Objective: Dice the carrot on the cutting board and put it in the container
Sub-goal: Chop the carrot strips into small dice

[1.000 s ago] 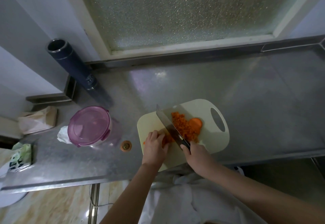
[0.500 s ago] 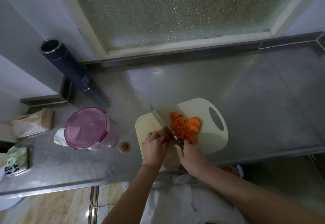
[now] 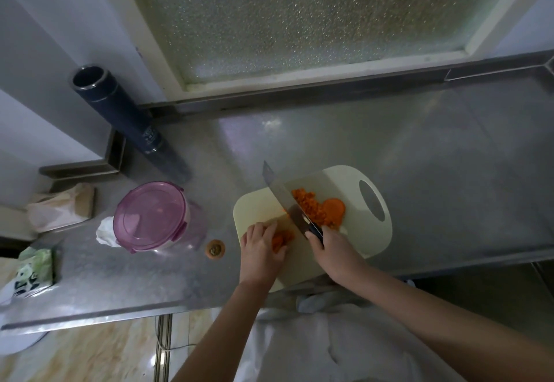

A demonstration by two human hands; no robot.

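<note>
While the frosted window (image 3: 299,16) fills the twelve o'clock side of the view, a steel counter (image 3: 434,156) runs below it and carries a pale cutting board (image 3: 368,231) near its six o'clock edge. At nine o'clock from the board stands the container (image 3: 150,216), its pink lid on. A dark flask (image 3: 120,111) rises at eleven o'clock from the container.

The right hand (image 3: 335,249) is wrapped round the handle of a knife (image 3: 281,195), whose blade slants across the board with its tip toward eleven o'clock; whether the edge touches the board I cannot tell. The left hand (image 3: 259,246), fingers curled, holds a carrot chunk (image 3: 281,239) down at the board's seven o'clock part. Diced carrot (image 3: 308,207) lies heaped just at three o'clock of the blade, touching a round slice (image 3: 334,209). A carrot end (image 3: 215,249) sits on the counter between container and board.
</note>
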